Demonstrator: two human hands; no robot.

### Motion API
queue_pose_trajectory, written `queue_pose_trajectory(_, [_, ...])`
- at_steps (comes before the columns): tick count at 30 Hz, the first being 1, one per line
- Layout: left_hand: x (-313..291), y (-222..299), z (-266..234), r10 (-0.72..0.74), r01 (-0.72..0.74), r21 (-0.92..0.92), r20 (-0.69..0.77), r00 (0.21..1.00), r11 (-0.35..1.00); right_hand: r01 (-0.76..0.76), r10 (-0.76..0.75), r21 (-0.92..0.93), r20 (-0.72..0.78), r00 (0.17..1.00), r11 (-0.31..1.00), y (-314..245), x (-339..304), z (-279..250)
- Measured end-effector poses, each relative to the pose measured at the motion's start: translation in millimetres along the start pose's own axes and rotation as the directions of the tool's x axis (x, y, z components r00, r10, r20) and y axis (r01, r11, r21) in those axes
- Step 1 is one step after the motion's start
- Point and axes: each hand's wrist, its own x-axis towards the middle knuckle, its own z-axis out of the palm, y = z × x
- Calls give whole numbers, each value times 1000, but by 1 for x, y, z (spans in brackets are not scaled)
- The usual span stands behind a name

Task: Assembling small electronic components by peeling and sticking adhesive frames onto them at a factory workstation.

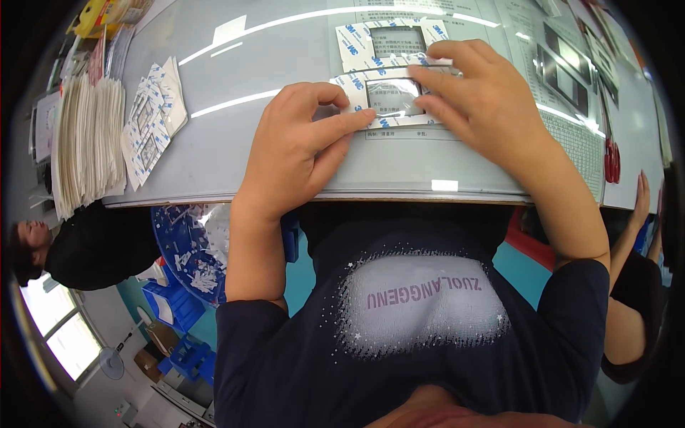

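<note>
My left hand (303,139) pinches the lower left edge of a white rectangular adhesive frame (391,94) with a clear window, thumb and forefinger closed on it. My right hand (485,100) presses down on the frame's right side with fingers spread over it. The frame lies flat on the grey table (250,150). A second similar white frame (396,39) lies just beyond it on the table.
A tall stack of white sheets (85,143) and a fanned pile of similar frames (153,118) sit at the left. A blue bin (189,250) with peeled scraps is below the table edge. Other people sit at the left (78,246) and right (638,285). Dark framed parts (567,68) lie at the right.
</note>
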Motion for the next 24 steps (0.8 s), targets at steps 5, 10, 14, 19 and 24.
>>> queue_pose_trajectory(5, [16, -1, -11, -61, 60, -80, -3, 998, 995, -122, 123, 33, -35, 992, 992, 11, -8, -3])
queue_pose_trajectory(10, [67, -24, -23, -131, 128, 169, 8, 991, 977, -251, 238, 244, 83, 968, 937, 9, -2, -19])
queue_pose_trajectory(14, [96, -25, -21, -395, 341, 305, 136, 909, 889, -239, 256, 232, -43, 966, 943, 18, -8, -12])
queue_pose_trajectory(19, [116, -30, -23, -448, 359, 335, 241, 861, 871, -132, 131, 40, 17, 991, 990, 21, -6, -1])
queue_pose_trajectory(24, [119, -41, -37, -502, 467, 185, 341, 795, 865, -61, 58, 156, 20, 998, 986, 19, 1, -2])
